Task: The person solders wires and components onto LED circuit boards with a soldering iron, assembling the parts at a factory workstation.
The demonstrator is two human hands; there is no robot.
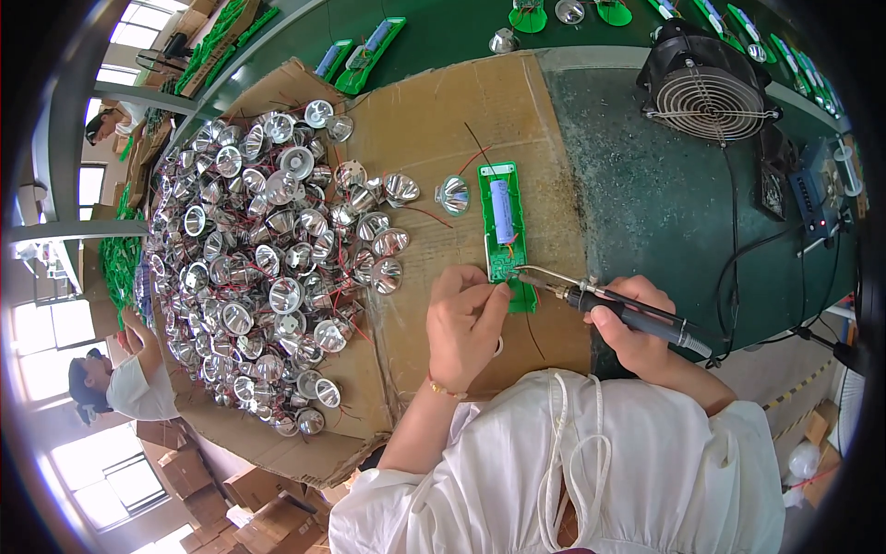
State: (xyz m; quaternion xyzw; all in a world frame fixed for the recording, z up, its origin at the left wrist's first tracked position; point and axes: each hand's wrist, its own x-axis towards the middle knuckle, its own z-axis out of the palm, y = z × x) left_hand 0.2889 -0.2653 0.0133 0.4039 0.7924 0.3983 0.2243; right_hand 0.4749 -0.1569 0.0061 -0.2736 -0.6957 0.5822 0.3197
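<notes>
My right hand [635, 325] is closed round a black-handled soldering iron [618, 309] with a thin metal tube beside its tip. The tip reaches a small green circuit board [505, 266] at the near end of a green plastic housing [491, 203]. A purple cylindrical battery [501, 212] lies in that housing. My left hand [468, 319] is closed in a pinch at the board's near left edge; whatever its fingertips hold is too small to make out. Just left of the housing rests a silver reflector cup [453, 196] with a red wire.
A large heap of silver reflector cups [277, 231] fills the cardboard [415, 102] at left. A black fan [706, 92] with a wire guard stands at the far right, near a blue soldering station [812, 198]. More green housings [371, 54] line the far edge. Two people are at left.
</notes>
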